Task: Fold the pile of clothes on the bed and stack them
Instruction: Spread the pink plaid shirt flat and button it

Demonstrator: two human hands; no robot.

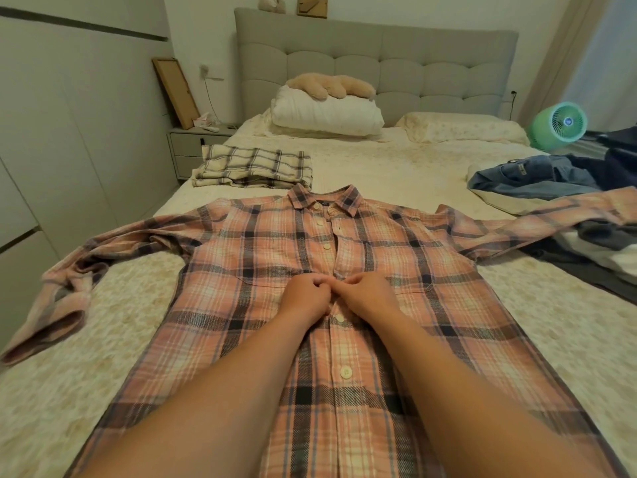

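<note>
1. The shirt (pixel 320 305), pink plaid, lies face up across the middle of the frame on the bed (pixel 396 167), collar toward the headboard and both sleeves spread wide to the left and right edges.
2. The left hand (pixel 303 298) and right hand (pixel 368 294) meet at the placket just below centre, knuckles nearly touching. Both have fingers curled and pinching the shirt's front edges, apparently working a button (the fingertips hide it, so I cannot tell whether it is going in or coming out).
3. A folded check garment (pixel 255 167) sits at upper left of centre, the start of the stack as I judge it. The pile (pixel 551 177), denim and darker pieces, waits at the right edge, and the shirt's right sleeve lies over part of it.
4. Risks from here, as I judge them:
   - Pulling the placket too hard could drag the shirt out of square and bunch the front, giving a crooked fold.
   - A button left half through its hole would let the front gape once the shirt is turned over.
   - The left sleeve is rumpled near the cuff; folded in unsmoothed, it leaves a lumpy bundle that sits badly on the stack.
   - Lifting the sleeve lying on the pile could drag loose clothes along.
</note>
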